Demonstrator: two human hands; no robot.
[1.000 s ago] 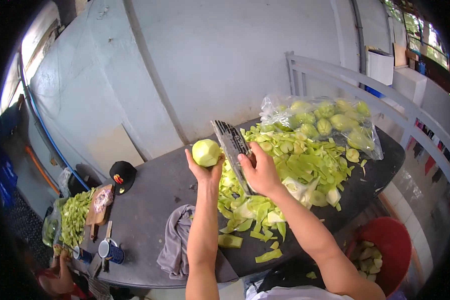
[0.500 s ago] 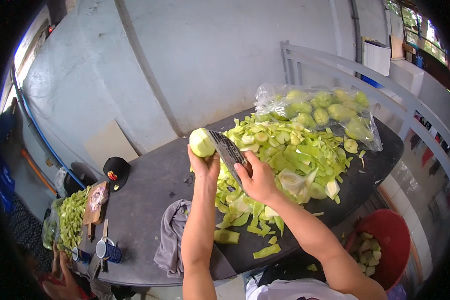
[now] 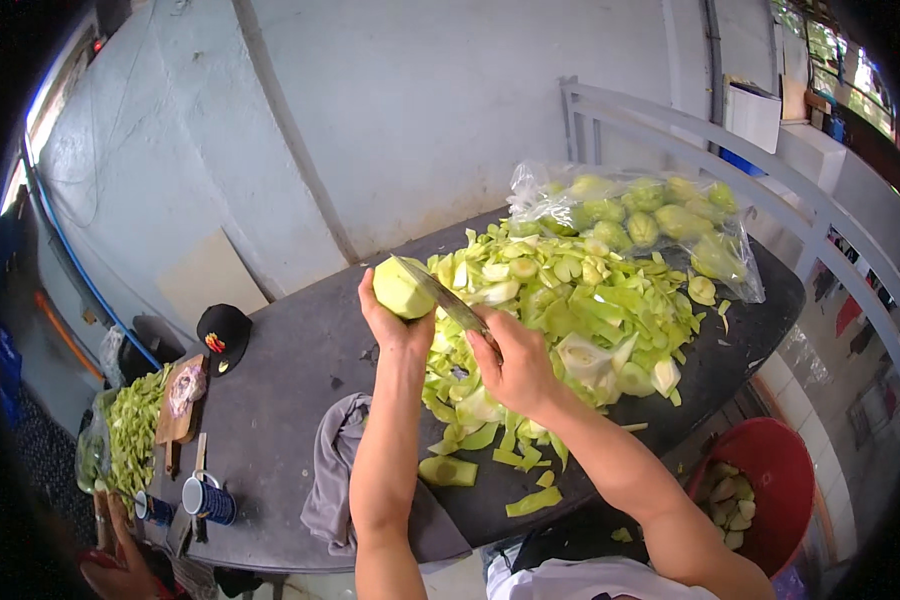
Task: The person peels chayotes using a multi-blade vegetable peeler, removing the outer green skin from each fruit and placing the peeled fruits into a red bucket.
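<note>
My left hand [image 3: 400,318] cups a round, peeled pale-green fruit [image 3: 402,288] over the table, fingers wrapped round its side and base. In my right hand [image 3: 517,365] is a broad-bladed knife [image 3: 448,298], its dark blade pointing up and left against the fruit's right side. Its handle is mostly hidden in my fist. Below and behind both hands spreads a heap of green peelings and slices [image 3: 590,300]. Whole green fruits [image 3: 644,230] fill a clear plastic bag [image 3: 530,195] beyond the heap. A grey cloth [image 3: 335,480] lies beside my left forearm.
On the dark table [image 3: 280,400] stand a black cap [image 3: 224,335], a wooden cutting board [image 3: 176,420] and two blue mugs [image 3: 210,502]. Another person's hands [image 3: 113,515] are beside green strips [image 3: 133,425] at far left. A red bucket [image 3: 785,490] holding pale pieces stands at lower right.
The knife has turned from showing its broad face to nearly edge-on, still against the fruit. My left hand has tilted the fruit and shifted slightly left. The view has shifted a little.
</note>
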